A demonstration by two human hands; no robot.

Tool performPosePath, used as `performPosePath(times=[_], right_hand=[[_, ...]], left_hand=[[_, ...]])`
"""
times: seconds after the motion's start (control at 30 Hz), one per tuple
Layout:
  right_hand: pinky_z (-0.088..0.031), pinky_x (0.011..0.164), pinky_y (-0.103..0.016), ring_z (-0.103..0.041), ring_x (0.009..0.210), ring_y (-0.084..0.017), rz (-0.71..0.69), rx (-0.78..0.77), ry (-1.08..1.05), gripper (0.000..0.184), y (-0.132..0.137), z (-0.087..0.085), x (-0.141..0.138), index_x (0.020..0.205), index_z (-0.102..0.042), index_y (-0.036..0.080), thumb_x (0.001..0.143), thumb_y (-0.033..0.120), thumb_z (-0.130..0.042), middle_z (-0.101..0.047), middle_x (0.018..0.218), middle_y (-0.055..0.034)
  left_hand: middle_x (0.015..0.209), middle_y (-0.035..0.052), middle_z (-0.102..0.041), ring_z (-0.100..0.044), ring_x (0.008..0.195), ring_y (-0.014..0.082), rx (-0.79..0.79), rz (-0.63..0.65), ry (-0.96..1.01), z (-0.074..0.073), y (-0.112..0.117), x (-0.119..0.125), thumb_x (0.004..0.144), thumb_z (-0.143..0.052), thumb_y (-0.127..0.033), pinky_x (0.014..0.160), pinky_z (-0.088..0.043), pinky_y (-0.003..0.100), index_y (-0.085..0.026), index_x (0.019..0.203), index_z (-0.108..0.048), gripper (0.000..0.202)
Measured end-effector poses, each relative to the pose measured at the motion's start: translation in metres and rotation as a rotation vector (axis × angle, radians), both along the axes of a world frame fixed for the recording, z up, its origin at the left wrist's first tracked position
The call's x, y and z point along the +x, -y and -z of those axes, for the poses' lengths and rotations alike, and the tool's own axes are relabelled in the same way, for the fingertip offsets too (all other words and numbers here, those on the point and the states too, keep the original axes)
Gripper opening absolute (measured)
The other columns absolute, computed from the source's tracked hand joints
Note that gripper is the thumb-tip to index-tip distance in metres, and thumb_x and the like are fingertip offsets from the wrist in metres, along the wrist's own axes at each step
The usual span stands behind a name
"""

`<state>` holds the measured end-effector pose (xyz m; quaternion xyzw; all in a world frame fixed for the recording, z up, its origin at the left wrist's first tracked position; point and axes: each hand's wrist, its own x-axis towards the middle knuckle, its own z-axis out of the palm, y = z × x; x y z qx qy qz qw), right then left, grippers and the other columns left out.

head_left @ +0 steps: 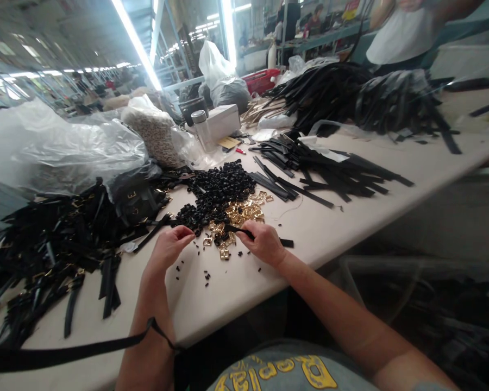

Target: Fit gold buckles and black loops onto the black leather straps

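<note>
My right hand (263, 241) grips a short black strap (244, 232), whose far end sticks out past the fingers and whose other end (287, 243) shows to the right of the hand. To its left, my left hand (171, 245) has thumb and fingertips pressed together; whatever may be between them is too small to make out. Gold buckles (244, 213) lie heaped just beyond the right hand. A pile of small black loops (218, 190) spreads behind them. Tiny black bits (207, 277) are scattered on the table between my forearms.
Finished-looking black straps with gold buckles (65, 233) are heaped at the left. Loose black straps (330, 168) lie at the right, with larger bundles (321, 89) behind. Plastic bags (81, 141), a jar (201, 129) and a white box (223, 122) stand at the back. Someone stands across the table (468, 127).
</note>
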<state>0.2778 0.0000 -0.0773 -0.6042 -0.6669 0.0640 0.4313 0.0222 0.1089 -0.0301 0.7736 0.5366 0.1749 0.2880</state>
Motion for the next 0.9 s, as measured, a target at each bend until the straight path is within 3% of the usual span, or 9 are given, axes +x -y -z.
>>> performPosePath(times=[0.13,0.3,0.43,0.67,0.9], right_hand=[[-0.033,0.059,-0.024,-0.051,0.058,-0.012,-0.011,0.001,-0.005,0.021,0.0,0.0,0.0,0.073,-0.055,0.02,0.09,0.033,-0.055,-0.057,0.065,0.0008],[-0.033,0.061,-0.024,-0.052,0.061,-0.013,-0.016,-0.013,0.009,0.02,0.0,-0.002,-0.001,0.073,-0.055,0.02,0.09,0.031,-0.055,-0.059,0.068,0.0002],[-0.034,0.062,-0.024,-0.053,0.063,-0.013,-0.025,-0.036,0.026,0.02,0.0,-0.004,-0.001,0.073,-0.055,0.02,0.09,0.031,-0.056,-0.06,0.069,-0.0001],[-0.033,0.061,-0.024,-0.051,0.062,-0.013,-0.03,-0.055,0.028,0.021,-0.001,-0.003,-0.001,0.072,-0.055,0.019,0.089,0.032,-0.057,-0.059,0.068,0.0001],[-0.032,0.061,-0.024,-0.052,0.063,-0.012,-0.036,-0.086,0.021,0.02,0.0,-0.005,-0.002,0.073,-0.055,0.019,0.089,0.031,-0.057,-0.06,0.07,-0.0001]], left_hand=[[0.072,0.0016,-0.067,-0.057,0.062,0.0163,-0.03,0.096,-0.065,-0.001,0.008,0.01,0.073,-0.064,-0.042,0.059,-0.042,0.027,-0.021,0.079,-0.069,0.022],[0.082,0.0037,-0.064,-0.06,0.074,0.0189,0.048,0.193,-0.1,0.012,0.011,0.028,0.07,-0.066,-0.027,0.069,-0.046,0.03,-0.02,0.085,-0.07,0.017],[0.081,0.0041,-0.063,-0.059,0.075,0.0192,0.047,0.231,-0.171,0.017,0.009,0.034,0.07,-0.065,-0.023,0.069,-0.045,0.031,-0.019,0.079,-0.068,0.01],[0.08,0.003,-0.064,-0.058,0.072,0.0186,-0.001,0.167,-0.223,0.014,0.012,0.033,0.072,-0.064,-0.026,0.066,-0.043,0.03,-0.019,0.086,-0.066,0.016],[0.076,0.0031,-0.065,-0.057,0.071,0.0189,-0.006,0.181,-0.289,0.01,0.01,0.032,0.07,-0.065,-0.032,0.063,-0.04,0.029,-0.02,0.073,-0.065,0.012]])
